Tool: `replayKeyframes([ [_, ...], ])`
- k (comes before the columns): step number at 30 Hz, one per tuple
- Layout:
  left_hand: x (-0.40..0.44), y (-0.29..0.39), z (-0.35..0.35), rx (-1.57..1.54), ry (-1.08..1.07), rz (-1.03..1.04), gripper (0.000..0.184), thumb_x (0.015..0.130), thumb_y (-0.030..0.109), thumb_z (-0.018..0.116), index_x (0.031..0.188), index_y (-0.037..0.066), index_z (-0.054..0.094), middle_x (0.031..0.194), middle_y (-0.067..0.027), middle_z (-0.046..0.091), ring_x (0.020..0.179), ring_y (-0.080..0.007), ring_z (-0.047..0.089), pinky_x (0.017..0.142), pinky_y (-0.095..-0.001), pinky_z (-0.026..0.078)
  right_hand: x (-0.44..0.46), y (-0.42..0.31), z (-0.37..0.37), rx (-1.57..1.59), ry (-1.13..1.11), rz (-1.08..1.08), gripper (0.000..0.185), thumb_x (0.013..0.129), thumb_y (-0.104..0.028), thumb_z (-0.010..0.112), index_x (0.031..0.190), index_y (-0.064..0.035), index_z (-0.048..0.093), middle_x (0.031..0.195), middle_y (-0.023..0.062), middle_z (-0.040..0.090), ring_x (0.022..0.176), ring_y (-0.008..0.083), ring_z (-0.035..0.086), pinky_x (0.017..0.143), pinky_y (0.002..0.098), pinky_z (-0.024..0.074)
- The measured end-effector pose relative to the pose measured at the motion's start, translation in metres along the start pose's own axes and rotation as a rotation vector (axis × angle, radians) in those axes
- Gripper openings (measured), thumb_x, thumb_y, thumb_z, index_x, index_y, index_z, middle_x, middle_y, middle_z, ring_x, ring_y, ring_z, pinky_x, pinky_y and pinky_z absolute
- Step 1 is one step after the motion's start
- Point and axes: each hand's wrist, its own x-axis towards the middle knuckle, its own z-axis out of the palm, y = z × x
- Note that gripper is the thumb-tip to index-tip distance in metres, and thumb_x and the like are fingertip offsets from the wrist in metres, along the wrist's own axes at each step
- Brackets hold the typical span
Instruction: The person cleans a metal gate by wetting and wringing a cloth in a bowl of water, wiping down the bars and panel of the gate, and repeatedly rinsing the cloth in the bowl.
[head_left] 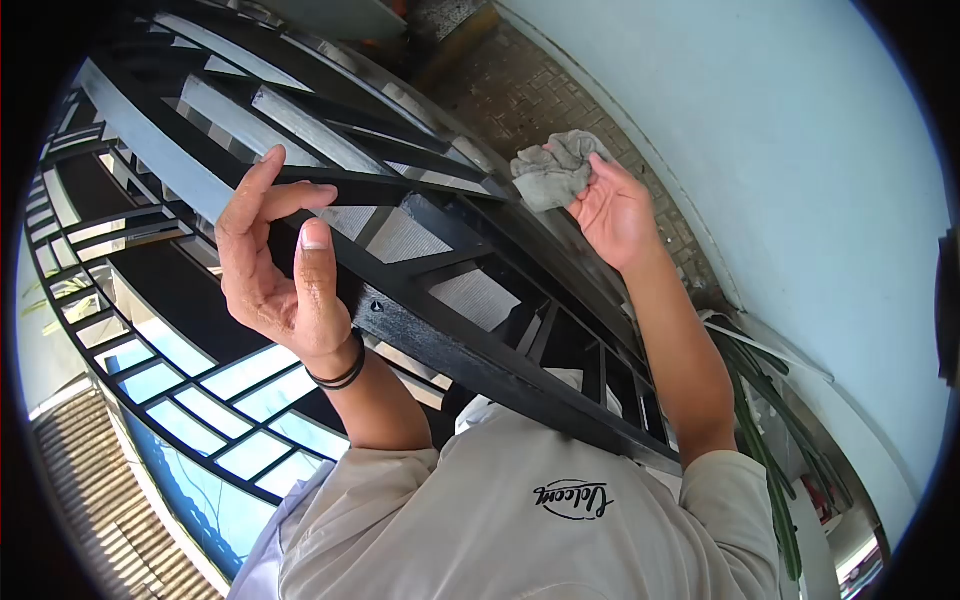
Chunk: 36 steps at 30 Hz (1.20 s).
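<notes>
My left hand (280, 255) is raised over the black metal frame (440, 330), its thumb and fingers apart and loosely bent, with nothing in it. A dark band circles that wrist. To the right, my right hand (615, 215) pinches a crumpled grey cloth (556, 172) between thumb and fingers. The cloth is held up on the far side of the frame, in front of the paved ground. The frame has crossing bars with pale, streaked surfaces on some of them, and runs diagonally from upper left to lower right, close to my torso.
A pale wall (800, 160) rises on the right, with brick paving (510, 85) along its foot. Long green leaves (775, 450) hang at the lower right. On the left are a black grid (215, 415) and a corrugated roof (100, 480).
</notes>
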Motion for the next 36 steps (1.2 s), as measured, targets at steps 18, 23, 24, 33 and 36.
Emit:
replayKeyframes([
  [18, -0.001, 0.054, 0.02, -0.576, -0.452, -0.315, 0.022, 0.069, -0.008, 0.064, 0.089, 0.0, 0.061, 0.091, -0.0108, 0.061, 0.075, -0.0252, 0.06, 0.073, -0.0316, 0.047, -0.083, -0.06, 0.096, -0.26, -0.318, -0.279, 0.044, 0.087, -0.001, 0.056, 0.13, 0.0053, 0.05, 0.123, 0.0192, 0.061, 0.126, 0.0309, 0.053, 0.106, 0.0466, 0.0404],
  [23, 0.003, 0.064, 0.02, -0.25, -0.446, -0.082, 0.025, 0.068, -0.01, 0.059, 0.089, 0.001, 0.061, 0.086, -0.0103, 0.055, 0.069, -0.0234, 0.057, 0.063, -0.0311, 0.047, -0.094, -0.045, 0.054, -0.646, 0.25, -0.081, 0.058, 0.083, -0.007, 0.064, 0.137, -0.0024, 0.044, 0.136, 0.0142, 0.052, 0.131, 0.0305, 0.046, 0.11, 0.0431, 0.0333],
  [24, 0.002, 0.069, 0.022, -0.205, -0.493, -0.09, 0.025, 0.067, -0.01, 0.059, 0.089, 0.002, 0.061, 0.087, -0.0106, 0.054, 0.07, -0.0243, 0.057, 0.063, -0.0334, 0.047, -0.1, -0.037, 0.064, -0.968, 0.213, -0.278, 0.064, 0.083, -0.009, 0.066, 0.14, -0.0026, 0.04, 0.14, 0.0152, 0.047, 0.133, 0.0306, 0.045, 0.11, 0.0428, 0.0323],
  [33, 0.008, 0.062, 0.016, -0.094, -0.512, -0.1, 0.054, 0.071, 0.006, 0.068, 0.121, -0.002, 0.048, 0.122, -0.019, 0.058, 0.104, -0.0317, 0.06, 0.085, -0.0375, 0.046, -0.073, 0.035, 0.085, -0.86, 0.008, -0.384, 0.041, 0.092, -0.004, 0.06, 0.129, 0.0024, 0.044, 0.107, 0.0117, 0.066, 0.095, 0.0157, 0.063, 0.085, 0.0278, 0.0479],
  [36, 0.015, 0.036, -0.025, 0.322, -0.15, -0.044, 0.063, 0.077, 0.023, 0.071, 0.129, 0.0, 0.043, 0.135, -0.0179, 0.051, 0.125, -0.0297, 0.045, 0.104, -0.0452, 0.029, -0.018, 0.029, 0.045, -0.996, 0.265, -0.284, 0.013, 0.094, -0.008, 0.061, 0.1, 0.0026, 0.059, 0.092, 0.005, 0.066, 0.08, 0.0078, 0.057, 0.073, 0.0247, 0.0461],
])
